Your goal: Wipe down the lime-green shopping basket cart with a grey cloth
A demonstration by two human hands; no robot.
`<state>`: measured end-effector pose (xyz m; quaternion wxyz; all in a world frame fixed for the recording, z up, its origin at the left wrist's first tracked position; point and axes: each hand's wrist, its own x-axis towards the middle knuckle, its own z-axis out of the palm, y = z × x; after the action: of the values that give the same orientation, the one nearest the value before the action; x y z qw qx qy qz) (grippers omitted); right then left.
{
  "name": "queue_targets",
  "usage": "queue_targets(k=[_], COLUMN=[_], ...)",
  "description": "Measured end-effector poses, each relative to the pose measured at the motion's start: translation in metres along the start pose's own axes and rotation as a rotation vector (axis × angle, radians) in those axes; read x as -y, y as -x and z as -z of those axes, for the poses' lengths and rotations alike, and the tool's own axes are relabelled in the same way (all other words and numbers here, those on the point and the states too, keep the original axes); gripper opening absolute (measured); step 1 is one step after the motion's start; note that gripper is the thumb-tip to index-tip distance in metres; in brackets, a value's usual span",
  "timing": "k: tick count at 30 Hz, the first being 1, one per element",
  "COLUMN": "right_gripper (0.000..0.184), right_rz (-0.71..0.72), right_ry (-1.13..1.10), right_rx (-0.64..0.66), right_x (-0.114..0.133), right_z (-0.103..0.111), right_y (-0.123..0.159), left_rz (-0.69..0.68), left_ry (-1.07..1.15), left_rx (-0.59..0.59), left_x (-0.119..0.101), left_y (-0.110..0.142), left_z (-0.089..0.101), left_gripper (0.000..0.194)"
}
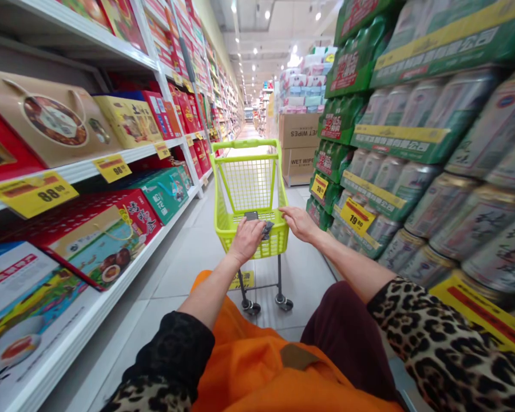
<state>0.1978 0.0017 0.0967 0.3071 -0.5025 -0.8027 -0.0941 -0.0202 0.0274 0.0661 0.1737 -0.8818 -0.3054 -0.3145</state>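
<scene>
A small lime-green plastic shopping cart [249, 183] rolls on dark wheels in front of me, and its basket holds nothing that I can see. My left hand [246, 240] lies over the near rim with a black phone [251, 216] showing past the fingers. A dark, crumpled item [266, 229] pokes out beside that hand. My right hand [299, 223] curls over the rim's right side, apart from the left.
Shelves of boxed gift packs [86, 131] with yellow price tags line the left of the aisle. Shrink-wrapped green-labelled can trays [429, 166] stack high on the right. Cardboard wet-wipes cartons [299, 146] stand beyond the cart, and a tiled aisle floor [189, 269] runs far ahead.
</scene>
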Motion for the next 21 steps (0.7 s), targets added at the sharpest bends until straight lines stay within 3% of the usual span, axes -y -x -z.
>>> queue_targets(k=[4, 7, 12, 15, 18, 21], right_gripper=[0.037, 0.039, 0.046, 0.047, 0.047, 0.047], right_rz=[-0.038, -0.11, -0.25, -0.241, -0.116, -0.059], right_ry=[-0.061, -0.098, -0.175, -0.19, -0.096, -0.022], right_rx=[-0.054, -0.067, -0.136, -0.126, -0.011, 0.026], right_x=[0.004, 0.007, 0.005, -0.002, -0.009, -0.012], right_z=[-0.005, -0.007, -0.002, 0.006, 0.012, 0.014], right_y=[0.001, 0.002, -0.002, -0.01, -0.014, -0.011], left_rz=[-0.005, 0.026, 0.099, 0.158, 0.087, -0.022], left_ry=[0.032, 0.058, 0.076, 0.025, -0.024, -0.056], left_rx=[0.03, 0.057, 0.041, 0.029, 0.044, 0.061], left_x=[0.012, 0.008, -0.046, -0.071, -0.058, -0.019], left_y=[-0.003, -0.013, -0.048, -0.06, -0.053, -0.032], left_z=[0.005, 0.007, -0.009, -0.02, -0.02, -0.008], left_gripper=[0.026, 0.025, 0.027, 0.03, 0.03, 0.027])
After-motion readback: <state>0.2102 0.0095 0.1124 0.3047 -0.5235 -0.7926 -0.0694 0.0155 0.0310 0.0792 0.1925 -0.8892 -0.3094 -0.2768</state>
